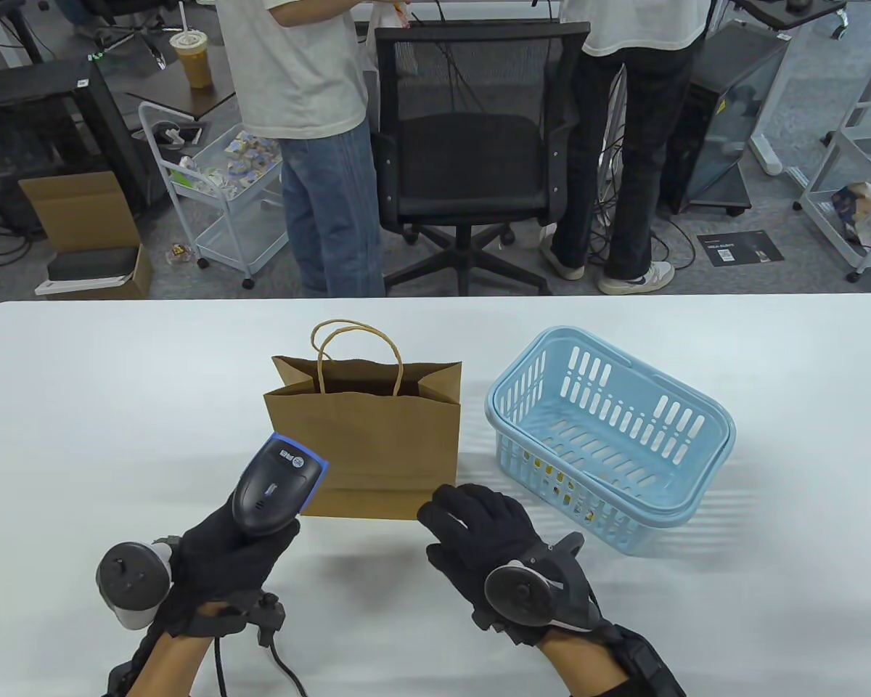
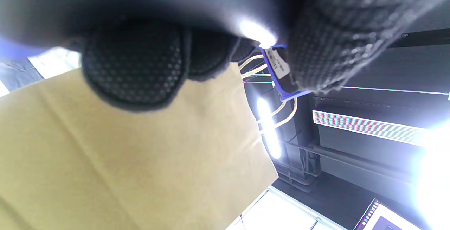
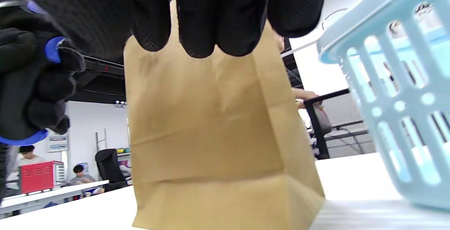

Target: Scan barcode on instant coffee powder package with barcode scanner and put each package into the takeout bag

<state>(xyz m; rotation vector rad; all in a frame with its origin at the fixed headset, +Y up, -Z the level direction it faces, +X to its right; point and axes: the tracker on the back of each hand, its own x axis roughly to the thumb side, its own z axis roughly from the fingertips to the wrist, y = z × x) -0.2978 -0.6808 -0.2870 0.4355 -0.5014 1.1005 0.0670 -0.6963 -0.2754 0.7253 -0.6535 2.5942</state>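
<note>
Left grip (image 1: pixel 221 559) clamps one scanner (image 1: pixel 276 485); right grip (image 1: pixel 479 534) loose beside one bag (image 1: pixel 377 443), one basket (image 1: pixel 610 435).

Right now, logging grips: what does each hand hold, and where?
Left hand grips the barcode scanner by its handle; right hand holds nothing.

My fingers (image 2: pixel 133 71) blur and block the left wrist view; bag (image 1: pixel 377 450) interior unseen; my forearms cut off at table view's bottom edge.
</note>
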